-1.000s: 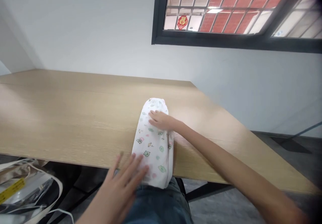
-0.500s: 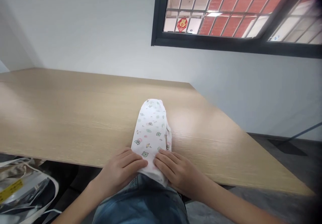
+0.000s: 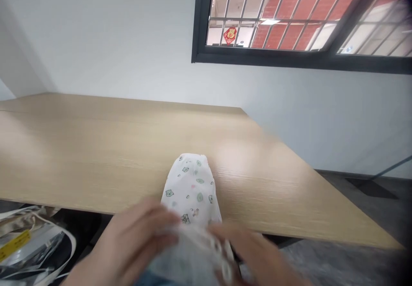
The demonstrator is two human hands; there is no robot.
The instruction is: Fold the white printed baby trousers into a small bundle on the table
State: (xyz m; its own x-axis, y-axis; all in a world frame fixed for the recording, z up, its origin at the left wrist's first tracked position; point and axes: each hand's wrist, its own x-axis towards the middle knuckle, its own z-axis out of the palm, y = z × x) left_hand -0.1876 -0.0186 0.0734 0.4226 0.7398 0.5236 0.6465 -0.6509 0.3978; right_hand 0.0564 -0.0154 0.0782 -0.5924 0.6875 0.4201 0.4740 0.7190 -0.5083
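Head view, lower centre: white folded cloth with small green animal prints (image 3: 191, 187) lying on light wooden table (image 3: 80, 149), near end raised off front edge. That end clasped by curled left hand (image 3: 135, 239); touched by blurred right hand (image 3: 257, 251), closure impossible to tell.

Single head-worn view, looking forward and down, close over table (image 3: 96, 149) edge

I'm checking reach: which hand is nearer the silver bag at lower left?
Left. The left hand holds the cloth's near end on the side toward the bag; the right hand holds its other side, farther from the bag.
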